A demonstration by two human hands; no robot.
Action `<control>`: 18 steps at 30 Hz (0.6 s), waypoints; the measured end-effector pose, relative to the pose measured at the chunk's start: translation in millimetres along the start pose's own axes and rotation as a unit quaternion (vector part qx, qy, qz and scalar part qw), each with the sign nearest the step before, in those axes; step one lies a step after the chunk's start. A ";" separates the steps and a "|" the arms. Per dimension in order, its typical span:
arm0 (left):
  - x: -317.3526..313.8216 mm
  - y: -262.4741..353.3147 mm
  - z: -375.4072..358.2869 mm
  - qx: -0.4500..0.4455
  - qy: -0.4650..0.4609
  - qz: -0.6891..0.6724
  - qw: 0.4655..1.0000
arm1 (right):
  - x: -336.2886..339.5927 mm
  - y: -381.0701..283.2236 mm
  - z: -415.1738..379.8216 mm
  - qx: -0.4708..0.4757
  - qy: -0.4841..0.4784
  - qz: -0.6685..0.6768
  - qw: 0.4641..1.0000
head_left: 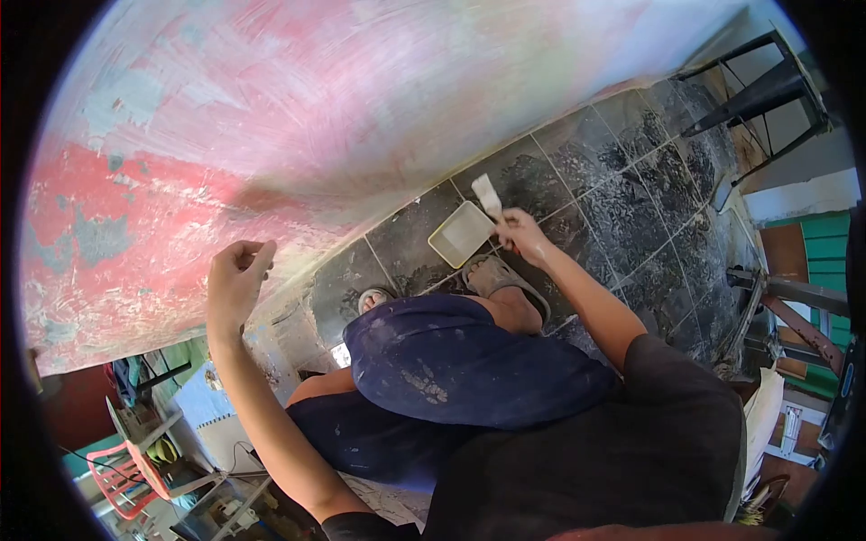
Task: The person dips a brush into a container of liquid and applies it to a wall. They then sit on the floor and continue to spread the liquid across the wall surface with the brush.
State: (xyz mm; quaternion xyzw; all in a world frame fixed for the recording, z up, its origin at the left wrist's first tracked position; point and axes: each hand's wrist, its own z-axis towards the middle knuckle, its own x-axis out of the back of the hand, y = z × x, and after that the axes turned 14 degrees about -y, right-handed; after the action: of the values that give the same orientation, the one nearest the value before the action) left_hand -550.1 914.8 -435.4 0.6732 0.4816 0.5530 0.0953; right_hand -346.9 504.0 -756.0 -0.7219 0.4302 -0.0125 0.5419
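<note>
My right hand [525, 236] grips the handle of a paintbrush [487, 197], whose whitish bristles point up toward the wall. Just beside the brush, a shallow rectangular tray [444, 245] with a pale rim and whitish contents sits on the floor near my foot. My left hand [236, 281] is raised in front of the wall [207, 180], its fingers loosely curled in and nothing visible in them. The wall carries streaky whitish paint over pink, with grey patches where the surface has flaked.
Dark floor tiles [622, 171] show whitish smears. My sandalled foot [505, 284] rests close to the tray. A black-framed stand [767, 95] is at the upper right. A red chair [117, 478] and cluttered items lie at the lower left.
</note>
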 end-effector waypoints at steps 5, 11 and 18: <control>11.0 -15.4 2.3 0.045 0.016 0.034 0.998 | 14.8 -47.2 48.6 0.114 0.221 -0.085 0.965; 11.1 -25.3 0.9 0.088 -0.002 0.034 0.995 | 18.5 -24.1 127.4 0.229 0.384 -0.206 0.870; 6.0 -21.7 8.1 0.105 -0.020 0.028 0.994 | -118.1 30.0 126.4 0.179 0.177 -0.310 0.917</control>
State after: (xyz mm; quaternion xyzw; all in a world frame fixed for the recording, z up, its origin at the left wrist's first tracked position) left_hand -555.6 933.9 -448.9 0.7035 0.5160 0.4884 0.0178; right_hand -378.2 675.2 -779.0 -0.6964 0.2639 -0.3842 0.5457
